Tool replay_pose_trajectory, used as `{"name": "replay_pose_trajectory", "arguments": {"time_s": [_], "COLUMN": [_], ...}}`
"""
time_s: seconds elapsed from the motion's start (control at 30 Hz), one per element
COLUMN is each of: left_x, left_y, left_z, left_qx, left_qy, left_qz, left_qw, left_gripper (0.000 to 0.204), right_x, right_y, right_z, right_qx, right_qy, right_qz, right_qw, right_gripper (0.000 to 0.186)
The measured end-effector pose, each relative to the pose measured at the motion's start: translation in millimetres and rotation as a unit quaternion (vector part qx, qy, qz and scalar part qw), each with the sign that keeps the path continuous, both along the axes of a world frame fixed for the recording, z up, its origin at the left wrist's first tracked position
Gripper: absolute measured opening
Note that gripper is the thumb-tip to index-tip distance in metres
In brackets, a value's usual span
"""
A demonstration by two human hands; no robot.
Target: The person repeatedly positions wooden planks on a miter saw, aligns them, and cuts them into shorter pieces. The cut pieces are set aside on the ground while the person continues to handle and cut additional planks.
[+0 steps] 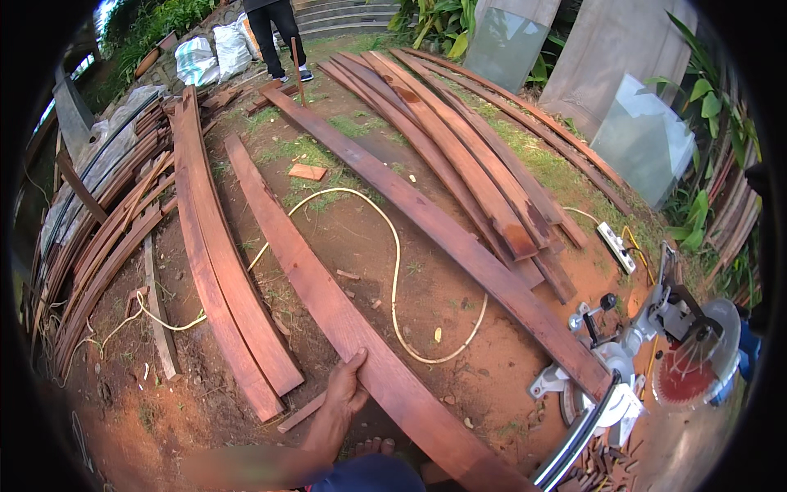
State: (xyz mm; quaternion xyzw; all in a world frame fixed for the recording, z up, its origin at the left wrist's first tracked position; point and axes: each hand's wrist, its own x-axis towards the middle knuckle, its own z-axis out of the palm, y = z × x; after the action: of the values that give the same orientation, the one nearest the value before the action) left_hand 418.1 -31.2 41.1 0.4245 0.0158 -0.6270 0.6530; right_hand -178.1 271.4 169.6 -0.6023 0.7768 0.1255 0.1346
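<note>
My left hand (pixel 346 390) is closed on the left edge of a long reddish-brown wooden plank (pixel 328 307), with the thumb on its upper face. This plank slants from the far left down to the lower right, where its near end leaves the view. My right hand is not in view. A second, darker plank (pixel 434 209) reaches from the back to the base of a miter saw (pixel 697 348) at the right, its near end resting on the saw. The saw's round blade and clear guard show beside it. A bare foot (pixel 373 447) shows under my hand.
Two planks (pixel 215 262) lie side by side at left, near a timber pile (pixel 106 246). More boards (pixel 467 156) lie at back right. A pale cord (pixel 398 271) winds over the soil near a power strip (pixel 616 248). Glass sheets (pixel 643 135) lean behind. A person (pixel 279 37) stands at the back.
</note>
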Motion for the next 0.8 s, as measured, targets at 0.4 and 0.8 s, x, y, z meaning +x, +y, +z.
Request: {"name": "replay_pose_trajectory", "arguments": {"time_s": [0.4,0.8], "left_x": [-26,-12], "left_y": [-85,-200], "left_z": [27,22], "left_qx": [-0.109,-0.139], "left_qy": [-0.042,-0.108], "left_qz": [-0.046,-0.102], "left_qw": [0.992,0.979], "left_gripper": [0.039,0.038], "right_x": [-8,16], "right_y": [-17,-139], "right_z": [-3,3], "right_qx": [0.013,0.026], "right_qy": [0.014,-0.026], "right_qz": [-0.015,0.033], "right_qw": [1.000,0.999], "right_gripper": [0.115,0.115]}}
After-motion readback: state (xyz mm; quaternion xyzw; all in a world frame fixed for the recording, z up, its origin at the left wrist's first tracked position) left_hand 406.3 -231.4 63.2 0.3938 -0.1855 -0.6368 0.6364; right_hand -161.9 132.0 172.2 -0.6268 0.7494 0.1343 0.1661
